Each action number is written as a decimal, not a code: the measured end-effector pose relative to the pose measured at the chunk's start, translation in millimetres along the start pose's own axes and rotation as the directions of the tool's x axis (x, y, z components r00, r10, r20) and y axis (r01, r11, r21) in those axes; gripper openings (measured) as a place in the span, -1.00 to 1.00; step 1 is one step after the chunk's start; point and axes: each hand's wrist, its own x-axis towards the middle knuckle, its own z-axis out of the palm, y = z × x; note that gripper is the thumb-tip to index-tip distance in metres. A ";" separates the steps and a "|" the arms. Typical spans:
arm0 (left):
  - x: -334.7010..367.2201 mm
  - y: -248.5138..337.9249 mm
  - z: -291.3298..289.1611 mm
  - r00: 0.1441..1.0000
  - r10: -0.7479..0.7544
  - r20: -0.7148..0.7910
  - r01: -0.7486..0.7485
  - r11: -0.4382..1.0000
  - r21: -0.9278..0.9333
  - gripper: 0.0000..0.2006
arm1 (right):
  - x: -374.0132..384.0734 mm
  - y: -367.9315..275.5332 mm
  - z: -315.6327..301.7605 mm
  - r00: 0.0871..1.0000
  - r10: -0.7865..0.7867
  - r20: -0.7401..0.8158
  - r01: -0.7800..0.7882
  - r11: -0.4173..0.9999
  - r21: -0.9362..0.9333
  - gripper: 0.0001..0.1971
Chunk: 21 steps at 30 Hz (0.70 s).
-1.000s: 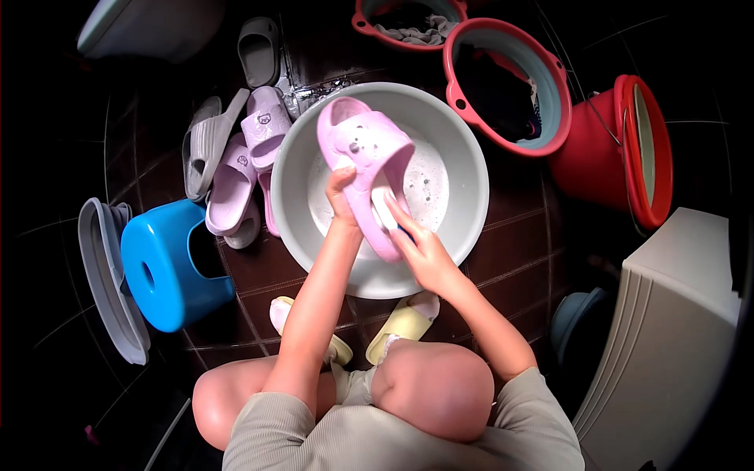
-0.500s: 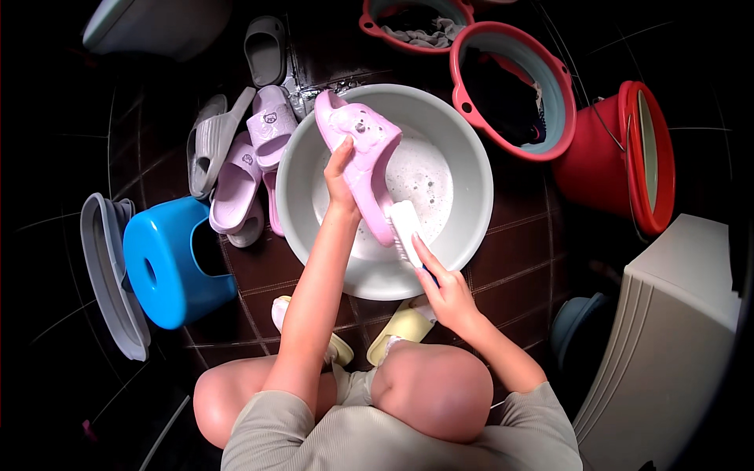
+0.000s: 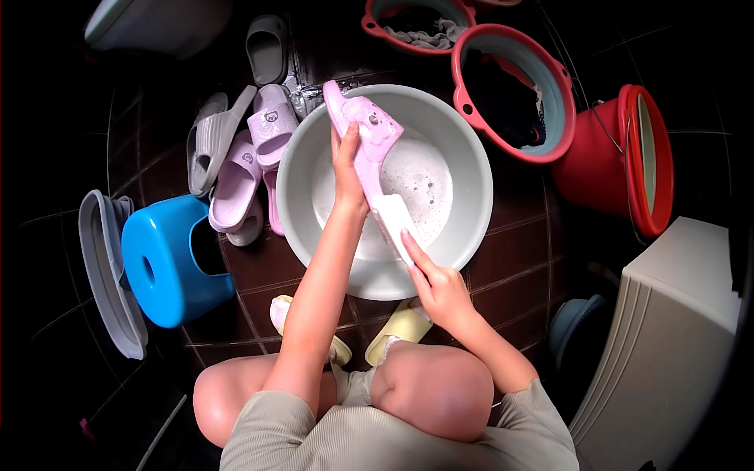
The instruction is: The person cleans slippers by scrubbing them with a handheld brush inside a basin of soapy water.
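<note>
A pink slipper [image 3: 378, 141] is tilted on its side above a large pale basin [image 3: 471, 177], its toe end pointing away from me. My left hand [image 3: 349, 169] is wrapped round its sole side. In my right hand [image 3: 440, 290] is a white scrubbing brush [image 3: 399, 220], its bristle side against the slipper's heel end. The brush covers part of that heel. Sudsy water [image 3: 420, 180] with small bubbles lies in the bottom of the basin.
Left of the basin lie several lilac slippers [image 3: 236, 184] and grey slippers [image 3: 267, 51]. A blue stool [image 3: 161, 259] stands nearer me. Red-rimmed tubs [image 3: 561, 118] holding cloth items and a red bucket [image 3: 593, 157] are at the right, beyond a beige cabinet [image 3: 667, 314].
The slipper has rolled more onto its edge, showing less width. The brush has moved left, from beside the heel to over it.
</note>
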 end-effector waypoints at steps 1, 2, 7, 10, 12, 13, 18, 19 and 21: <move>-3.0 -2.0 3.1 0.999 0.040 0.001 -0.040 0.997 0.071 -0.33 | -4.1 5.4 3.3 0.993 -0.101 -0.056 0.102 0.995 0.012 -0.48; -8.9 -5.0 10.9 0.997 0.077 0.003 -0.077 0.987 0.140 -0.33 | 1.0 3.1 0.1 0.993 -0.101 -0.055 0.101 0.995 0.012 -0.48; -21.0 -25.5 19.1 0.985 -0.120 -0.126 0.130 0.988 0.080 -0.40 | 35.9 -17.0 -16.9 0.989 0.151 -0.005 -0.151 0.989 0.005 -0.48; -8.9 -5.5 1.5 0.994 -0.105 0.026 0.104 0.994 0.042 -0.35 | -1.5 -3.0 2.1 0.999 -0.040 -0.002 0.040 0.999 -0.027 -0.47; -15.0 -14.2 3.2 0.997 -0.079 0.026 0.075 0.988 0.137 -0.35 | 0.3 -6.4 1.1 0.998 -0.061 -0.015 0.060 0.997 -0.053 -0.48; -17.6 -20.2 5.6 0.995 -0.086 -0.046 0.092 0.985 0.148 -0.38 | 9.3 -6.7 -1.7 1.000 0.009 -0.006 -0.009 0.999 -0.038 -0.48; -29.4 -3.8 27.7 0.971 -0.228 -0.073 0.232 0.971 0.052 -0.41 | 22.8 -9.6 -10.6 0.996 0.089 -0.002 -0.088 0.995 0.045 -0.49; -24.0 4.3 23.4 0.969 -0.248 -0.012 0.247 0.968 -0.031 -0.41 | 7.0 -4.9 -5.9 0.999 0.052 0.013 -0.053 0.998 0.042 -0.48; -22.9 2.9 14.2 0.979 -0.203 -0.010 0.203 0.979 0.019 -0.40 | 2.6 0.8 -4.6 1.000 -0.018 0.001 0.018 0.999 0.043 -0.47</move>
